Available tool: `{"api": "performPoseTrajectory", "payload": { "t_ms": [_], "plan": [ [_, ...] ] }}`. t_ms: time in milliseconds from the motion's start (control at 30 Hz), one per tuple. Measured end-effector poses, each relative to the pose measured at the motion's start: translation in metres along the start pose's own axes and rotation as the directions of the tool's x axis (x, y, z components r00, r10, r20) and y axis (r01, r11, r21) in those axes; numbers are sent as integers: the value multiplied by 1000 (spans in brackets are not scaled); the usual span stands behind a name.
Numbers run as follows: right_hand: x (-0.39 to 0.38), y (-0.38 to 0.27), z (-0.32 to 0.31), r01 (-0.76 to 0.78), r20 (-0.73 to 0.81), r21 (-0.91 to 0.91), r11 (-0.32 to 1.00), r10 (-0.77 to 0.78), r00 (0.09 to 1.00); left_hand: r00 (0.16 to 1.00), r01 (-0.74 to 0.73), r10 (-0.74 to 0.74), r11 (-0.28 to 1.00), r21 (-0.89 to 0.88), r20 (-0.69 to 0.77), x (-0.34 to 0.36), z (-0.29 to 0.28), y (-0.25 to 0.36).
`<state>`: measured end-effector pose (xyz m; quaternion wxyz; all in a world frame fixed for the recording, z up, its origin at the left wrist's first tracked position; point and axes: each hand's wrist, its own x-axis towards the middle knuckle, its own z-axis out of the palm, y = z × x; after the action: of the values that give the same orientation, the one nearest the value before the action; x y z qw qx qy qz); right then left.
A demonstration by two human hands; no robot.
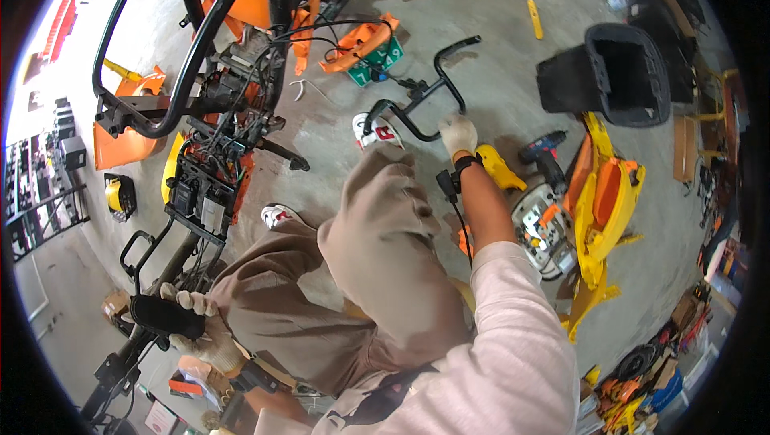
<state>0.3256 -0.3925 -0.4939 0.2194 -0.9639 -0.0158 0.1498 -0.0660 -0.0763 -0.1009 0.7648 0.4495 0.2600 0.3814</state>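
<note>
Wearing a pale work glove, my left hand [210, 339] is low at the left, its fingers wrapped around a black oblong piece with rounded ends [166, 316]; its exact kind I cannot make out. Beside it runs the black tubular frame of a stripped vehicle [277, 26]. My right hand [459, 135], also gloved, reaches forward past my knee and is closed at the near side of a bent black tubular bracket [419, 98]. That bracket extends from the hand toward my shoe, over the grey floor; the fingertips are partly hidden.
Right of my arm lie a yellow panel [499, 167], a cordless drill [545, 154], a tray of small parts [545, 230] and yellow-orange body panels [601, 210]. A black open bin [626, 74] lies beyond. Orange panels [365, 42] and a green plate [377, 62] lie ahead.
</note>
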Motion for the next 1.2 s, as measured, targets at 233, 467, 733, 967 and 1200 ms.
{"api": "performPoseTrajectory", "payload": {
  "t_ms": [233, 467, 733, 967, 1200],
  "plan": [
    [44, -16, 43, 16, -40, -163, 987, -22, 999, 997, 24, -23, 999, 22, -69, 2, -4, 2],
    [61, -42, 72, 149, 148, -372, 916, -100, 984, 989, -48, 50, 999, 19, -136, -3, -9, 15],
    [38, -31, 36, 163, -36, -47, 985, -165, 986, 990, 35, -37, 999, -13, -140, 6, -6, 11],
    [-16, -45, -69, 275, -103, 285, 918, -256, 961, 997, 55, -66, 962, -268, -32, 3, 8, 12],
    [-95, -152, -247, 374, -205, 751, 544, -347, 915, 985, 118, -82, 963, -242, 154, -1, 38, 46]
  ]
}}
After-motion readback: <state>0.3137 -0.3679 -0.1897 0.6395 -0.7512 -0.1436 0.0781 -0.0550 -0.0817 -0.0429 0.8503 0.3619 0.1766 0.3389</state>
